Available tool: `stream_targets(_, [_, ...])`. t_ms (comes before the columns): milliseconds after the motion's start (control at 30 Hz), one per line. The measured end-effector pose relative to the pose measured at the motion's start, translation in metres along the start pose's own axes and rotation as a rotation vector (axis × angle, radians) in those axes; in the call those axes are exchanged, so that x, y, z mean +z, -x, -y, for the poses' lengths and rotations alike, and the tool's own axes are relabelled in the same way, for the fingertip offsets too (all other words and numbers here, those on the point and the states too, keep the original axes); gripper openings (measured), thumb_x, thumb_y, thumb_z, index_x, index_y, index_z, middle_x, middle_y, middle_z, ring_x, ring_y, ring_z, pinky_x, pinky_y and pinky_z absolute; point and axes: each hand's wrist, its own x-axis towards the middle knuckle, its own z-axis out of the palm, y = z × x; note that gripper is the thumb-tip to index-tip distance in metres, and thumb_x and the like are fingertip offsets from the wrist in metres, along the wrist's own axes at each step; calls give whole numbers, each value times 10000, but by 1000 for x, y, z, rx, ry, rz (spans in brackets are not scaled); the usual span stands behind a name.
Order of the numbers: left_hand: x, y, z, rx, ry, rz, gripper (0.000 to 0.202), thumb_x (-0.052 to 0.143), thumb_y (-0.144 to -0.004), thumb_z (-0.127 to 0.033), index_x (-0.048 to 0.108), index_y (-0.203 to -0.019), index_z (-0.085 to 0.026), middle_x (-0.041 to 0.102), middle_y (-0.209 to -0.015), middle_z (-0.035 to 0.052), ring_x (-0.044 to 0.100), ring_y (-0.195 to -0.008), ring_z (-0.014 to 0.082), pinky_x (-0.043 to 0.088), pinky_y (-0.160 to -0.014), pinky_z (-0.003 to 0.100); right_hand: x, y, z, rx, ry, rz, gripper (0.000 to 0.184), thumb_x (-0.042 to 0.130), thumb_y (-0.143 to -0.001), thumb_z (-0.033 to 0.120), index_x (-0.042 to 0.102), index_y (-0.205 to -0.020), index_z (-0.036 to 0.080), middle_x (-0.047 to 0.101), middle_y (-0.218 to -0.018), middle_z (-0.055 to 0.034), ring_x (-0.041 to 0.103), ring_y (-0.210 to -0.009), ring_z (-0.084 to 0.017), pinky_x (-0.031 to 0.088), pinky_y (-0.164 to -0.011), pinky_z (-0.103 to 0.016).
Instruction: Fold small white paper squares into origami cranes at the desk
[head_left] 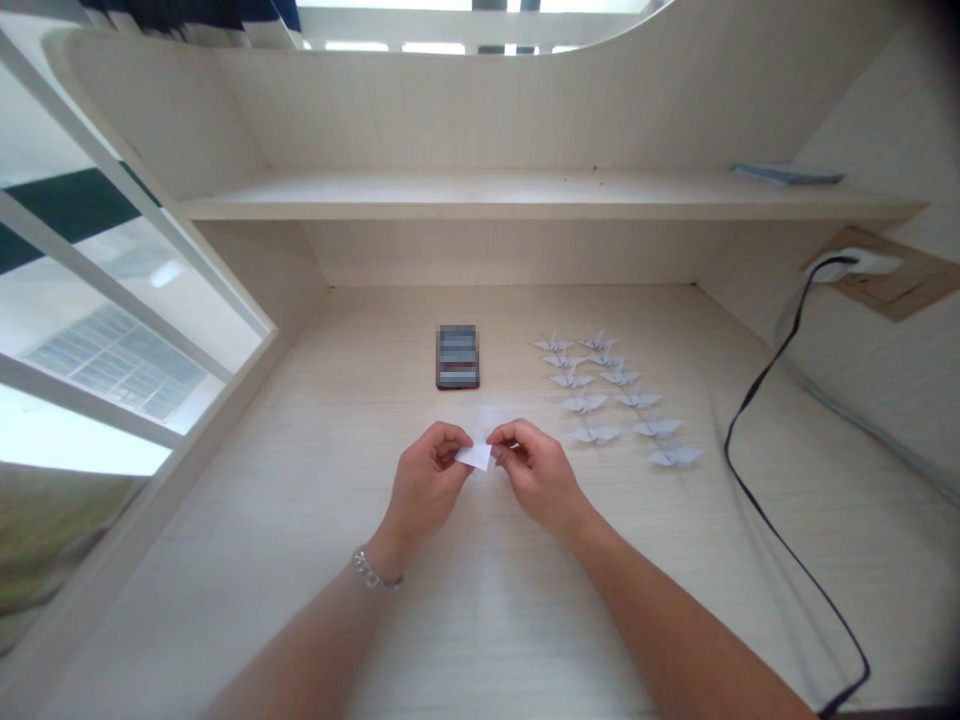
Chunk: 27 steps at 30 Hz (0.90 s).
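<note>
My left hand [427,480] and my right hand [534,468] meet above the middle of the pale wooden desk [300,500]. Both pinch a small folded piece of white paper [475,456] between fingertips, one hand at each end. A chain bracelet [373,572] circles my left wrist. Several folded paper cranes [616,395] lie in two rows on the desk to the right of my hands. A phone [457,356] lies flat just beyond my hands.
A black cable [757,400] runs from a wall plug [855,264] down across the desk's right side. A shelf [525,195] spans the back, with a bluish flat item [787,175] at its right end. White railing bars [112,270] close the left.
</note>
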Motion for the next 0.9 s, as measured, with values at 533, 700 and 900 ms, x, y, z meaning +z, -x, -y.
stream_targets(533, [-2, 2, -3, 101, -127, -61, 99, 628, -699, -195, 566, -772, -168, 576, -712, -13, 546, -641, 101, 440, -612, 200, 2, 2, 0, -42, 27, -35, 105, 518, -796, 138, 592, -833, 202, 582, -808, -23, 557, -749, -150, 446, -656, -262])
stream_targets(700, [-4, 3, -2, 48, -124, -58, 135, 642, -688, -213, 578, -796, -165, 630, -737, 12, 601, -675, 131, 470, -631, 225, 2, 2, -1, -64, 42, -40, 105, 521, -797, 129, 591, -834, 197, 577, -804, -21, 549, -735, -143, 438, -647, -258])
stream_targets(900, [-4, 3, 1, -9, -111, -88, 188, 678, -651, -222, 564, -789, -164, 666, -755, 29, 637, -702, 157, 497, -655, 255, 2, 1, -3, -114, 51, -55, 98, 511, -806, 129, 586, -818, 192, 569, -788, -19, 539, -721, -141, 433, -653, -266])
